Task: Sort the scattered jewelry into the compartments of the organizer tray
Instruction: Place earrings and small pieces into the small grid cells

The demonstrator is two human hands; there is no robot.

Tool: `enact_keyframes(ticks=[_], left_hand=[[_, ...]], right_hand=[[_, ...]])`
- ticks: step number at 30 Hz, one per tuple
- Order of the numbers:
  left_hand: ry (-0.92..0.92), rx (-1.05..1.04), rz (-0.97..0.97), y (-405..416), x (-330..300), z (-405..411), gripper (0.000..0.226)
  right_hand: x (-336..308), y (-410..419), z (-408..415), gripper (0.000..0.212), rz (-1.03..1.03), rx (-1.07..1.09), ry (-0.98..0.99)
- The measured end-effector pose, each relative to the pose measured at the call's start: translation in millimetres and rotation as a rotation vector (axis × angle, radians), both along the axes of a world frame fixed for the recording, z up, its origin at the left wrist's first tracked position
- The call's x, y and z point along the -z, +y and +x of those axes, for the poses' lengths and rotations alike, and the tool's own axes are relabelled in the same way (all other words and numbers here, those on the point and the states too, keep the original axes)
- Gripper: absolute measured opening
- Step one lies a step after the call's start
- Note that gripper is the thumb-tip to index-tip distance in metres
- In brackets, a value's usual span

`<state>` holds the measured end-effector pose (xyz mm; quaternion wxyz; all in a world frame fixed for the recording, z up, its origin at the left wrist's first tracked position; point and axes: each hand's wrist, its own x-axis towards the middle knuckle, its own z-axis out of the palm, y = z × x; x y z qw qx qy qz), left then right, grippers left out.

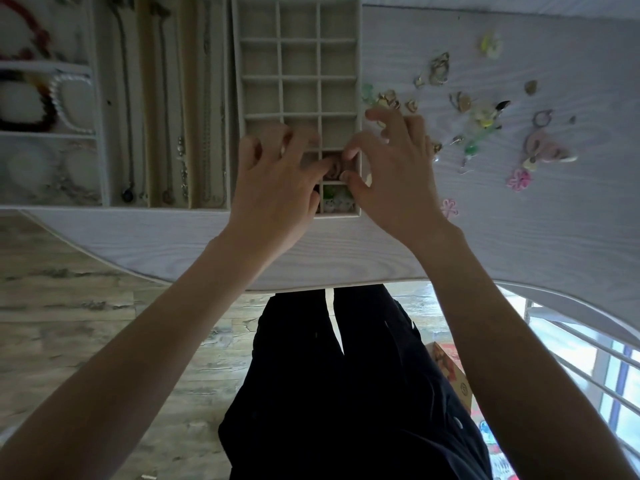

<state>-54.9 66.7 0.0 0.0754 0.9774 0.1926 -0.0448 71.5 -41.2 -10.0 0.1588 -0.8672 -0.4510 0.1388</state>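
Your forearms reach up from the lower corners of the frame, over dark trousers and a wood-look floor, and meet at the near end of the organizer tray [359, 98] on the pale table [346, 251].

Your left hand [277, 181] sits just left of centre with its fingers spread and curled over the tray, and its forefinger and thumb dip into the second compartment from the near end in the right-hand column. Your right hand [391, 168] mirrors it, thumb and forefinger closing toward the same cell while the other fingers fan out above the tray's right wall. Between the two sets of fingertips lies a small brownish piece [334, 169]. Both hands seem to be pinching or settling it, though the blur leaves it unclear which one actually holds it.

Judging by the layout, you are early in the sort. One near-end cell holds some green and pale pieces [334, 199], and the grid cells in the upper centre of the frame look bare. Much scattered jewelry [478, 112] still lies on the table at the upper right: gold earrings, pink flower shapes, green and yellow bits. At the upper left, other trays [100, 116] hold necklaces and bracelets.
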Motion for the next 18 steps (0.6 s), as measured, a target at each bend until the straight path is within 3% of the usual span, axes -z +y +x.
enact_keyframes(ticks=[5, 11, 15, 18], left_hand=[[-0.024, -0.024, -0.042, 1, 4, -1, 0.037], [-0.074, -0.05, -0.133, 4, 9, -2, 0.044], [-0.234, -0.055, -0.157, -3, 3, 2, 0.032], [-0.409, 0.029, -0.28, -24, -14, 20, 0.024]], right_hand=[[-4, -5, -1, 0.021, 0.078, 0.046, 0.125], [-3, -11, -4, 0.015, 0.063, 0.019, 0.123], [-15, -23, 0, 0.017, 0.183, 0.03, 0.104], [-31, -52, 11, 0.017, 0.281, 0.124, 0.034]])
